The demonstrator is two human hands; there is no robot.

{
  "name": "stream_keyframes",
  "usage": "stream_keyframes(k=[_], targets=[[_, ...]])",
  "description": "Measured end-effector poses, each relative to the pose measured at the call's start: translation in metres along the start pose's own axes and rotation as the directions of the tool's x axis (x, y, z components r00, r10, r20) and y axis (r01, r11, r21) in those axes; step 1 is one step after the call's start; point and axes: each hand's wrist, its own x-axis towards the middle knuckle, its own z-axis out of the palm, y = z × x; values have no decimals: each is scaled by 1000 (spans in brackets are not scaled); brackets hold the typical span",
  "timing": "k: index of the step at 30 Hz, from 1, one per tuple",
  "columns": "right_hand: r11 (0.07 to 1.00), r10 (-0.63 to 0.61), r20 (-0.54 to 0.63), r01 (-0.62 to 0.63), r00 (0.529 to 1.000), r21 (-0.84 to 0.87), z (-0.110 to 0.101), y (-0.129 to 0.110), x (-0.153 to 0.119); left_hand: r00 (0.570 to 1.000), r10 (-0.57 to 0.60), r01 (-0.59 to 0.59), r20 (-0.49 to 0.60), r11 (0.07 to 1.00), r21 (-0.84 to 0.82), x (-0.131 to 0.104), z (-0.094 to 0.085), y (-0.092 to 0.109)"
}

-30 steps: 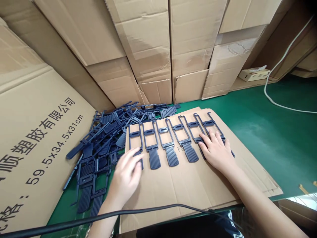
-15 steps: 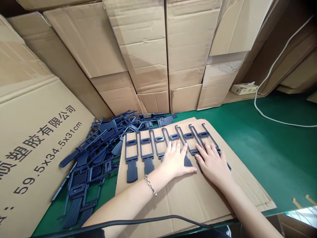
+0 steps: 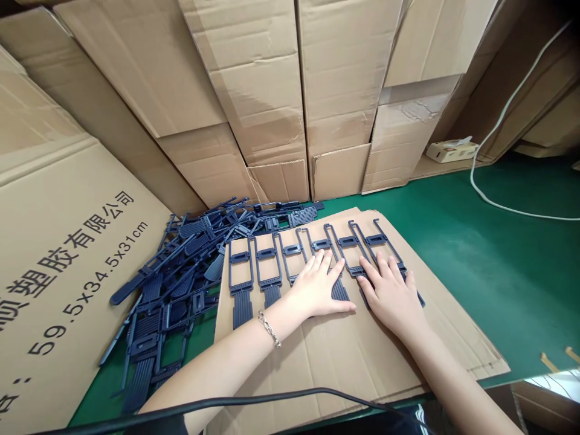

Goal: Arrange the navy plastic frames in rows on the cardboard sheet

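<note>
Several dark blue plastic frames with ribbed paddle ends lie side by side in a row on a flat cardboard sheet point(image 3: 344, 362). My left hand point(image 3: 317, 287) rests palm down with fingers spread over the middle frames point(image 3: 321, 244), hiding parts of them. Flat over the two right-hand frames point(image 3: 376, 240) lies my right hand point(image 3: 392, 296), its fingers apart too. Neither hand grips anything. The leftmost frame point(image 3: 239, 257) is free of the fingers, though my left forearm covers the end of its paddle.
A tangled pile of similar blue frames point(image 3: 181, 272) sits on the green table point(image 3: 453, 254), left of the sheet. Cardboard boxes point(image 3: 258, 90) wall the back, and a printed carton point(image 3: 81, 254) leans at left. A black cable point(image 3: 272, 399) crosses in front. A tissue box point(image 3: 451, 150) stands back right.
My left hand has shifted slightly left over the middle frames, and its forearm now covers more of the left paddles. The right hand stays on the right-hand frames. The camera view has moved slightly.
</note>
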Motion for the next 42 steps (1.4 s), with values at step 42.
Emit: stream_keyframes(k=[42], targets=[[870,121,-309,49,943,490,-13,15,-7,935,-328,346,-137,928,138,-69,-33,-22]])
